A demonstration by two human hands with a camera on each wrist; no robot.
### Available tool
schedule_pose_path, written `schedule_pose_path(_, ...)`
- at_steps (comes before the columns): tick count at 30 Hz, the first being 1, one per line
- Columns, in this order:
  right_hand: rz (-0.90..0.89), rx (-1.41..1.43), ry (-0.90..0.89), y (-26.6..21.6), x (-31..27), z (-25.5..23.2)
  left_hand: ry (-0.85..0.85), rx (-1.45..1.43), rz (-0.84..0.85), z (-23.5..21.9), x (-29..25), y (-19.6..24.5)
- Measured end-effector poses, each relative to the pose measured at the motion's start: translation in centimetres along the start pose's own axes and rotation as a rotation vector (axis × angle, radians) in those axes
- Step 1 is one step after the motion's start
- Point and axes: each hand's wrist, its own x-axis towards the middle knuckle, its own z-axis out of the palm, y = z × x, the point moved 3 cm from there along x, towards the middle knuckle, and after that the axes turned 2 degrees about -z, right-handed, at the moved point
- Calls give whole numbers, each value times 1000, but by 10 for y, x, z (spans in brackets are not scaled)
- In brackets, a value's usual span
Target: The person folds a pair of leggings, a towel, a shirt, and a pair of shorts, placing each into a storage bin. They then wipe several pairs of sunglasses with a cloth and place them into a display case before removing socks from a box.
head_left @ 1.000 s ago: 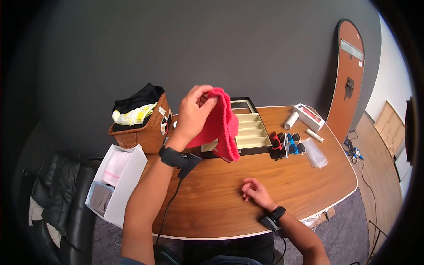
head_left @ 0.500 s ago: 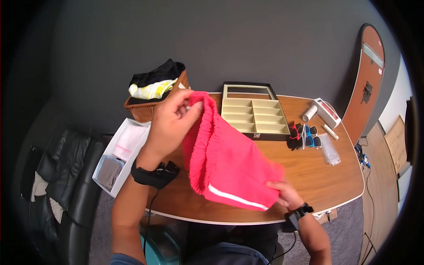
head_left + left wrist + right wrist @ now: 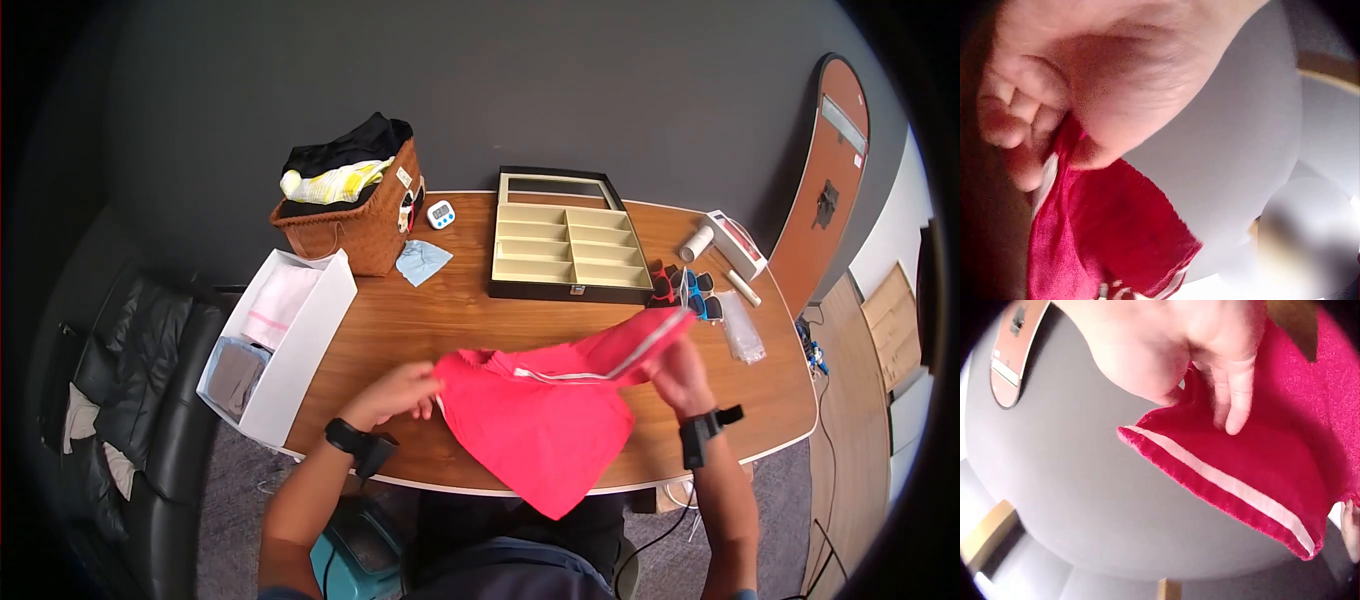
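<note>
A red garment with white trim (image 3: 540, 425) is stretched between the two hands over the table's front edge, its lower part hanging to a point. The left hand (image 3: 392, 395) pinches its gathered left end; in the left wrist view the thumb and fingers of the left hand (image 3: 1104, 81) hold a bunched fold of red cloth (image 3: 1060, 250). The right hand (image 3: 682, 378) holds the raised right end. In the right wrist view, the right hand (image 3: 1179, 350) grips the cloth (image 3: 1260, 456) above a white-striped hem, two fingers extending over it.
Behind lies an open compartment case (image 3: 570, 245), with sunglasses (image 3: 703, 296), a plastic bag (image 3: 742, 330) and a white roll (image 3: 697, 243) to its right. A brown basket of clothes (image 3: 370, 235), a blue cloth (image 3: 422, 261), a timer (image 3: 440, 214) and a white box (image 3: 308, 345) are left.
The garment has come down from its raised, bunched hold and is spread sideways near the front edge. The right hand, first off it, took hold and has lifted its end; the left hand has lowered.
</note>
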Motion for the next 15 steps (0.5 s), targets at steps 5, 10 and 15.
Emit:
schedule_pose_path(5,233,-103,-6,46,10,-9,134,589,155,4,6,-2)
schedule_pose_path(10,260,-150,-63,37,1,12,205,733,643,34,19,30)
schedule_pose_path(15,142,-196,-16,31,-19,8,293,981,668,43,39,22)
